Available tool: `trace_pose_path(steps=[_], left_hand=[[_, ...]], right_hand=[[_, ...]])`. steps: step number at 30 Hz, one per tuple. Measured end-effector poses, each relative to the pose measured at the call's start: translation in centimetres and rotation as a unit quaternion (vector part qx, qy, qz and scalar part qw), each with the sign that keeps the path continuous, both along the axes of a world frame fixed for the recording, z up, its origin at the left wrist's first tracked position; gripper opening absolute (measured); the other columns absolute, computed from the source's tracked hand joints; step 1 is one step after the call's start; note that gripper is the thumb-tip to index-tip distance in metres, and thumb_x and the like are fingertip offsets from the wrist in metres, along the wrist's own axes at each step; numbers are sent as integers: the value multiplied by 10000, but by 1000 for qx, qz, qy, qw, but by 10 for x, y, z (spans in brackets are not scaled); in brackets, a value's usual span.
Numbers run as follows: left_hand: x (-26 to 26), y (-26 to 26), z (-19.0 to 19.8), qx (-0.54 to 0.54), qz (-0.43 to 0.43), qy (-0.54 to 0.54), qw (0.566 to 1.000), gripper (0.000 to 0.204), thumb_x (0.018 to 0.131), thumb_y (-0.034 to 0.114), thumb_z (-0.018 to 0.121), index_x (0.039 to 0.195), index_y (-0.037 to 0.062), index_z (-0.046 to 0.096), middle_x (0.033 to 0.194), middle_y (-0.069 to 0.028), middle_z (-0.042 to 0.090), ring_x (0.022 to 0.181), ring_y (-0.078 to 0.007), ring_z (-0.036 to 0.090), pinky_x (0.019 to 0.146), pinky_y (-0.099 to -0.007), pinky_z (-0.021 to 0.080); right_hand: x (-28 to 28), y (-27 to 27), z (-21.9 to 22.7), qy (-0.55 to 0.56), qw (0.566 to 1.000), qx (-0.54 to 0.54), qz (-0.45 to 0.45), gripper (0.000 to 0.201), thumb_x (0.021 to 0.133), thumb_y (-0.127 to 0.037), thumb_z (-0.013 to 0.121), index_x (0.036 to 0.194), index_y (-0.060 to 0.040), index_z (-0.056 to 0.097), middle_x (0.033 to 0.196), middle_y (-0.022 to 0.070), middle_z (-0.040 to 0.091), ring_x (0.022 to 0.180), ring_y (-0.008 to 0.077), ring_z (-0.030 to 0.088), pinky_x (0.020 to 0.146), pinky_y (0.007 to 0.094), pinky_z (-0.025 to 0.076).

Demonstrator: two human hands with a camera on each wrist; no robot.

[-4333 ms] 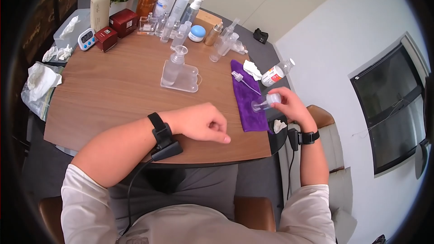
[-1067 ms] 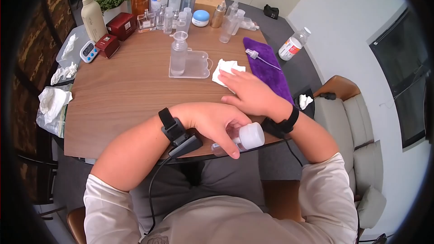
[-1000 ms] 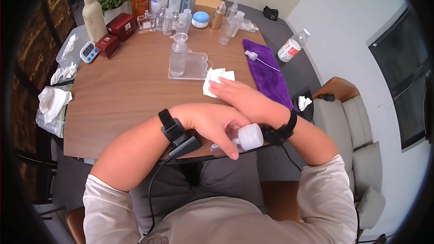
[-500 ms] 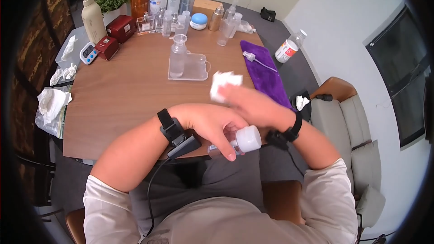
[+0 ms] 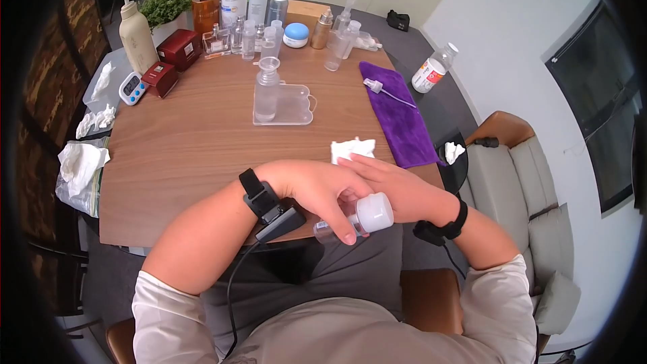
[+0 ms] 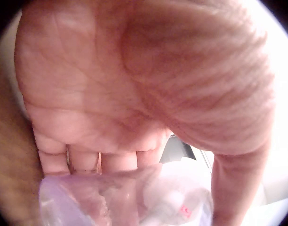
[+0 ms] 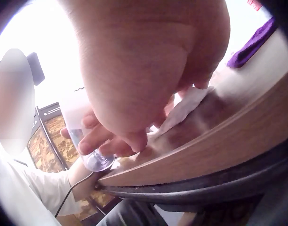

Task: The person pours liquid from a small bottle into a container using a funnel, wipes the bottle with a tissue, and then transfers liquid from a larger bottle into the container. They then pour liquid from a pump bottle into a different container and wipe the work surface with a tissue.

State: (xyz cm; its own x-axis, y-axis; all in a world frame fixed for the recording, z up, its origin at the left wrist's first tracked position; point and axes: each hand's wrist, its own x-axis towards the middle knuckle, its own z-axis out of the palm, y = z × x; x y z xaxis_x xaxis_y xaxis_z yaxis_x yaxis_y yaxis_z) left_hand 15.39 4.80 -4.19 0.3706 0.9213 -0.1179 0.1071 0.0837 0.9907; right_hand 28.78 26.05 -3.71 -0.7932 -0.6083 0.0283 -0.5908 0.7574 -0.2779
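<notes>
White tissue (image 5: 352,150) under the right hand (image 5: 399,187), capped bottle (image 5: 359,222) in the left hand (image 5: 311,187)

The left hand's grip is curled round the clear capped bottle, thumb along the near side, fingers behind. The capped bottle tilts almost onto its side above the near edge of the wooden bench (image 5: 175,162), its white cap (image 5: 376,211) towards the right hand. The right hand's grip is loose, fingers straight, their tips laid over the tissue on the bench, just beside the left hand. Further right lies a purple cloth (image 5: 403,131) with a spray nozzle (image 5: 375,86) and its long tube across it. Beyond the hands, an upright bottle (image 5: 267,101) topped by a funnel (image 5: 269,65) stands on a clear plastic case (image 5: 294,109)
</notes>
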Motion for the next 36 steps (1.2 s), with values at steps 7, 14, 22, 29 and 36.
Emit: trace_pose_path(steps=[7,14,22,29,36], left_hand=[[-15,-7,0,156,219,-210,940,711,832,200,922,1433,22,587,1333,-78,700,1225,-172,654,1052,-355,525],[-22,-8,7,243,408,-227,850,815,856,250,909,1519,14,498,1405,-79,644,1308,-192,610,1148,-396,460],[-14,-3,11,256,411,-234,843,742,883,194,887,1500,20,515,1394,-69,647,1304,-181,606,1144,-390,464],[-13,-2,9,244,455,-167,840,658,904,123,849,1475,16,541,1363,-68,663,1256,-167,621,1119,-370,479],[-16,-4,8,234,468,-166,836,624,910,67,822,1475,11,564,1368,-67,674,1232,-161,624,1087,-351,502]], right_hand=[[-63,4,1,-92,965,-181,-164,718,900,-151,743,1559,-30,484,1477,166,622,1338,311,616,1134,402,481],[-39,-27,4,-226,579,-763,-176,368,1124,-147,504,1435,40,562,1360,153,672,1229,250,668,1070,442,526],[-26,-69,-19,81,645,-748,-132,280,1044,-13,628,1316,21,687,1411,147,632,1344,252,585,1151,400,463],[-31,-73,-19,246,746,-561,-262,285,1024,-3,670,1299,53,719,1415,169,648,1290,238,623,1112,352,477],[-35,-75,-20,177,709,-636,-248,327,1073,-76,630,1367,59,678,1464,192,629,1285,229,636,1108,340,474]])
